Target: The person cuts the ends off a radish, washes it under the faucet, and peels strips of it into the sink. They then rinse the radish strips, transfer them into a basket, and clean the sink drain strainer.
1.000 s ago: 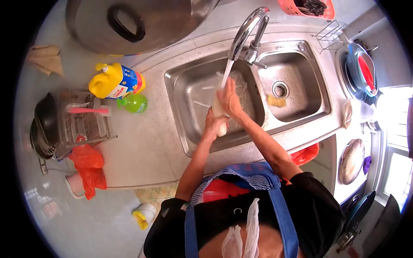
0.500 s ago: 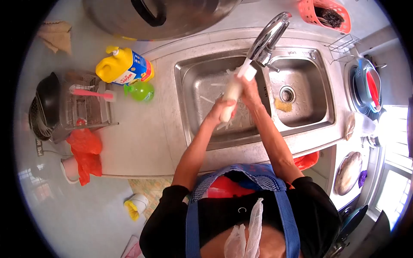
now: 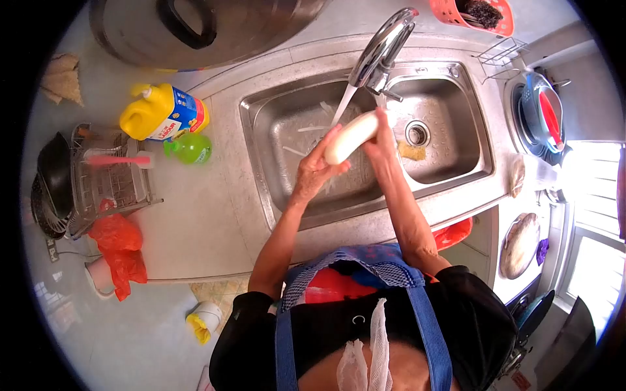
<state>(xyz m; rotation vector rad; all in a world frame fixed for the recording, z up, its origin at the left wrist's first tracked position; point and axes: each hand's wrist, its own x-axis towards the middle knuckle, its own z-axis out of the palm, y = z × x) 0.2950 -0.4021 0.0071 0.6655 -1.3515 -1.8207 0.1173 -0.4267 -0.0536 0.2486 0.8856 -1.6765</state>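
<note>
A: How is the worktop (image 3: 199, 225) best described?
B: Pale, w/ a dbl. steel sink (image 3: 263, 179) set into it.
A: What's stood on it, L side?
B: Yellow jug (image 3: 163, 116) is placed nr. the back, w/ green btl. (image 3: 193, 148) just beside. Wire rack (image 3: 114, 179) is set further L.
A: And the red bag (image 3: 120, 238)?
B: Seen nr. front L edge; whether laid or hung can't be told.

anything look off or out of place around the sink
Only slightly: pale strips lie loose in the left basin, scattered rather than gathered, and a yellow sponge sits in the right basin beside the drain rather than put away. Nothing looks broken.
</note>
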